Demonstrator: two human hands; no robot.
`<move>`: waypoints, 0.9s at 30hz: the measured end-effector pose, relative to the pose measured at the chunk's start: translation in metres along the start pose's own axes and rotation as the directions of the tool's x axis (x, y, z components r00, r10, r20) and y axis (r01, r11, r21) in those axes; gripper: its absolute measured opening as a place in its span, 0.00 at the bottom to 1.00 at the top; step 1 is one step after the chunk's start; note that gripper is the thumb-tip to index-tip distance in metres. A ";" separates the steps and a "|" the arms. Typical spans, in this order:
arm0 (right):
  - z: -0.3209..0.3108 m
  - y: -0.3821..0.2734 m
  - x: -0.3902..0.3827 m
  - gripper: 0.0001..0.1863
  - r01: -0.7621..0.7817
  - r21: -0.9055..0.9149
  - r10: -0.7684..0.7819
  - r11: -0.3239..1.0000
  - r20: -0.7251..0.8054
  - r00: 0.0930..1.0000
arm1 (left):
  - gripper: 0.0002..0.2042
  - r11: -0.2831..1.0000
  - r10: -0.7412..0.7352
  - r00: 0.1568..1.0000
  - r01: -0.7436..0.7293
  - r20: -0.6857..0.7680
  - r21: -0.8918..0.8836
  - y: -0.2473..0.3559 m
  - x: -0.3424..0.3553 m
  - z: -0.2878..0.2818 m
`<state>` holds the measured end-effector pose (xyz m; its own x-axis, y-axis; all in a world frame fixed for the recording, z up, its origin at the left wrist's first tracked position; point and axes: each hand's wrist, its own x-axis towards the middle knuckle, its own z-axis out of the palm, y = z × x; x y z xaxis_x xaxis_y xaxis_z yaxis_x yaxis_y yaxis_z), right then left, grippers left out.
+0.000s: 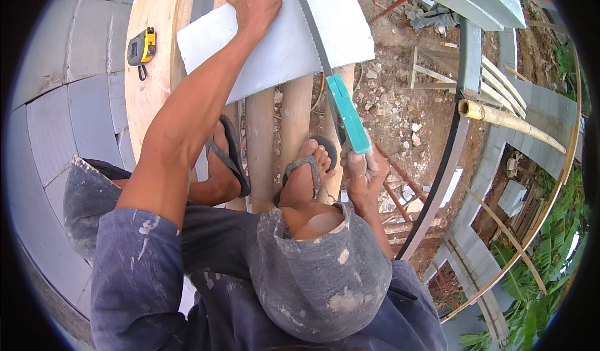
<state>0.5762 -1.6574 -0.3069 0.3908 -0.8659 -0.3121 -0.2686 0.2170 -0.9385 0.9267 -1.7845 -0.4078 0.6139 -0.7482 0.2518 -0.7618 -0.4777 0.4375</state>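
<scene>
A pale lightweight concrete block (275, 51) lies across several round wooden poles (295, 110) in front of my feet. My left hand (256, 4) holds it down near its far edge, fingers curled and their tips partly out of sight. In my right hand (367, 173) is the teal handle of a handsaw (347, 110), gripped at its near end. The saw's toothed blade (312, 29) runs away from me over the block, right of my left hand. How deep the blade sits in the block I cannot tell.
A yellow and black tape measure (142, 48) rests on a thick wooden plank (156, 13) at left, beside a grey block wall (75, 113). My sandalled feet (306, 170) stand on the poles. Far below at right lies rubble-strewn ground (394, 101); a bamboo pole (500, 121) juts across.
</scene>
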 end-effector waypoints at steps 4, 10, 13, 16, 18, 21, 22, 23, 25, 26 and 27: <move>-0.007 0.006 -0.009 0.27 0.049 0.028 -0.049 0.998 0.020 0.999 | 0.12 0.997 0.068 0.997 -0.070 -0.041 -0.032 -0.012 -0.003 0.003; -0.008 0.008 -0.011 0.28 -0.020 0.082 0.021 0.996 -0.016 1.000 | 0.12 0.997 0.041 0.999 -0.043 -0.026 -0.058 0.002 -0.001 -0.003; -0.001 -0.002 0.015 0.27 -0.075 0.106 0.079 0.992 -0.035 0.996 | 0.11 0.999 0.028 0.999 -0.029 -0.034 -0.020 0.002 0.004 -0.003; -0.005 0.008 -0.015 0.26 0.115 0.020 -0.114 0.993 -0.027 0.993 | 0.10 1.000 0.024 1.000 -0.024 0.002 0.003 -0.002 0.008 -0.009; -0.025 0.003 -0.046 0.27 0.040 0.041 -0.040 0.998 0.017 0.999 | 0.10 1.000 0.010 1.000 -0.009 0.024 -0.008 0.000 0.002 -0.010; -0.002 0.011 -0.012 0.27 0.022 0.071 -0.021 0.997 -0.021 1.000 | 0.09 0.998 0.022 0.999 -0.019 0.038 -0.057 -0.003 0.004 -0.007; 0.010 0.009 0.010 0.27 0.033 0.079 -0.030 0.996 -0.045 0.999 | 0.10 0.998 0.020 0.999 -0.018 0.027 -0.063 -0.005 0.003 -0.010; 0.013 0.007 0.020 0.26 -0.013 0.054 0.015 0.998 -0.030 0.999 | 0.10 0.997 0.023 1.000 -0.022 0.012 -0.073 -0.002 0.002 -0.012; 0.013 0.001 0.035 0.26 -0.035 0.029 0.035 0.999 -0.002 0.999 | 0.11 0.998 -0.006 0.998 0.010 0.055 -0.069 0.003 0.010 -0.014; 0.009 -0.001 0.032 0.25 -0.032 0.027 0.031 0.999 0.005 0.999 | 0.10 0.999 -0.008 0.997 0.011 0.080 -0.045 0.004 0.004 -0.014; -0.001 -0.001 0.017 0.26 0.092 -0.131 -0.085 0.987 0.061 0.995 | 0.10 1.000 -0.010 0.997 0.010 0.079 -0.005 -0.004 0.004 -0.018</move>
<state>0.5820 -1.6725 -0.3114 0.4648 -0.8523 -0.2400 -0.3443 0.0757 -0.9358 0.9358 -1.7774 -0.3935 0.6031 -0.7774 0.1784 -0.7543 -0.4831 0.4446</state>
